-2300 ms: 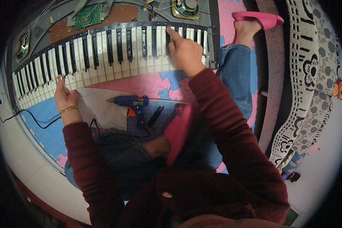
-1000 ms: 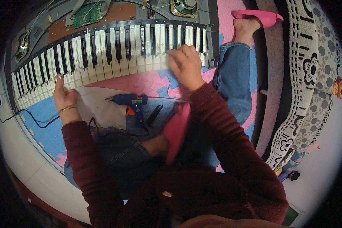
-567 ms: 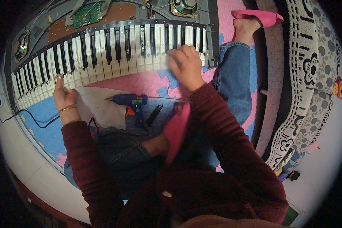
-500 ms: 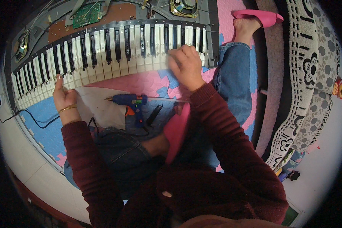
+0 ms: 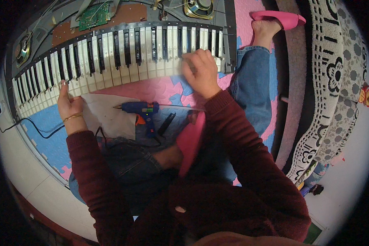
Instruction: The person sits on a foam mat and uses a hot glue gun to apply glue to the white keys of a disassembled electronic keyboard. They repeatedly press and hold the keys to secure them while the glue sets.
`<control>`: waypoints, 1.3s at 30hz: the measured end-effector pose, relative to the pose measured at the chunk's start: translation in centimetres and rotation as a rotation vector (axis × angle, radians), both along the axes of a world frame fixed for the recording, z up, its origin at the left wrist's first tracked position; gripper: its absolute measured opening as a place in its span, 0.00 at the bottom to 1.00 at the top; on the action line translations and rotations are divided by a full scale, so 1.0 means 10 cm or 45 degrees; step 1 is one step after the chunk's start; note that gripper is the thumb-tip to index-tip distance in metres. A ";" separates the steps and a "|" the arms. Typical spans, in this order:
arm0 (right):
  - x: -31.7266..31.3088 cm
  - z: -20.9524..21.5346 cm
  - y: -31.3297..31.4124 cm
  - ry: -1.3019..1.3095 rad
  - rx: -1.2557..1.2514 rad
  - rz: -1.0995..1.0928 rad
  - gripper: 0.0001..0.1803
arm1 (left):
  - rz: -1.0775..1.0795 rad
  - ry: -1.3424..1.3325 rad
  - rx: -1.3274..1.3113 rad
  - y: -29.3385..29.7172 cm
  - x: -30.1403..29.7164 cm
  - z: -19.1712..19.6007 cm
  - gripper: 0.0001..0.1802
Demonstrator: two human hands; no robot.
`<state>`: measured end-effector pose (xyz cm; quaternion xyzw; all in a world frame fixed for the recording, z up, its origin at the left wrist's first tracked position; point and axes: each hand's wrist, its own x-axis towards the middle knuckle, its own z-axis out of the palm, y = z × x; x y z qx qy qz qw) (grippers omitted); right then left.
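An electronic keyboard's key assembly with white and black keys lies across the opened grey casing. My left hand is closed on its front edge left of the middle, one digit up over the white keys and the other fingers partly hidden below. Toward the right end, my right hand is curled over the front of the white keys; its fingertips are blurred and partly covered, so I cannot make out what they grip. Between my arms a blue glue gun lies on its side, nozzle leftward, with a clear glue stick behind it.
A green circuit board, a round speaker and loose wires sit in the casing behind the keys. A white sheet and a small black object lie near the glue gun. Pink slippers are on my feet; foam mats lie beneath.
My right hand has shifted very slightly over the keys and its fingers are more blurred. My left hand and the glue gun have stayed put.
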<state>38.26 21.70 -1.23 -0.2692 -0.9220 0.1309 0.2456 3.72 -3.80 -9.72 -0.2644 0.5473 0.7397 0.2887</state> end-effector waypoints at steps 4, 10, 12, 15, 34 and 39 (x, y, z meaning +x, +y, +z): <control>0.01 0.01 0.00 -0.040 0.001 0.010 0.11 | -0.121 0.075 -0.043 -0.01 0.03 0.01 0.21; 0.05 0.05 -0.04 -0.063 -0.061 -0.154 0.16 | 0.059 -0.009 0.127 0.04 0.04 0.04 0.22; 0.07 0.04 -0.04 -0.091 -0.061 -0.204 0.16 | 0.030 0.000 0.093 0.04 0.02 0.03 0.22; 0.11 0.01 -0.03 -0.124 -0.018 -0.208 0.16 | 0.026 0.000 0.028 0.02 0.00 0.00 0.21; 0.30 0.00 0.03 -0.133 0.033 -0.358 0.12 | 0.017 -0.016 0.179 -0.09 -0.12 -0.21 0.19; 0.30 0.01 0.06 -0.083 0.089 -0.373 0.10 | 0.028 -0.023 0.105 -0.10 -0.10 -0.20 0.19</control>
